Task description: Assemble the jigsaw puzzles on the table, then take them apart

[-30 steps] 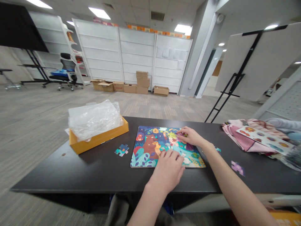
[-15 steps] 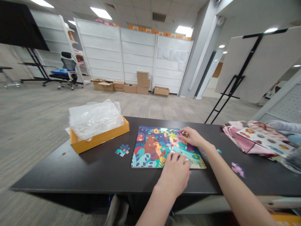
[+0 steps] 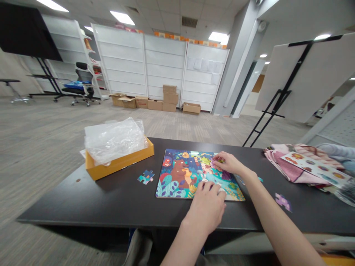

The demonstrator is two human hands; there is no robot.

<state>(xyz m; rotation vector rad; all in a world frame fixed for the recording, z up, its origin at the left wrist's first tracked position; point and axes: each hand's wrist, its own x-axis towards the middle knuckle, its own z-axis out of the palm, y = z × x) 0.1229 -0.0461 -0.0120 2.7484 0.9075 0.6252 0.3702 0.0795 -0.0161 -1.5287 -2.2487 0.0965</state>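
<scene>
A colorful jigsaw puzzle (image 3: 177, 173) with a brown bear lies flat on the dark table in front of me. My left hand (image 3: 209, 199) rests over its lower edge, fingers slightly apart and bent on the surface. At the puzzle's upper right, my right hand (image 3: 229, 163) has thumb and fingers closed around a purplish puzzle piece (image 3: 216, 163), partly hidden by the fingers. Left of the puzzle is a loose blue-teal piece (image 3: 146, 177). A loose purple piece (image 3: 283, 201) lies right of my right forearm, which partly covers another teal piece (image 3: 260, 179).
A yellow box (image 3: 122, 166) with clear plastic wrapping (image 3: 115, 140) stands at the table's left. Pink cloths (image 3: 288, 168) and a picture sheet (image 3: 316, 169) lie at the right. Beyond are an easel-like board stand (image 3: 277, 101), cardboard boxes (image 3: 169, 98) and an office chair (image 3: 81, 85).
The view has shifted slightly. Both hands stay at nearly the same spots on the puzzle, the right fingers moving only a little.
</scene>
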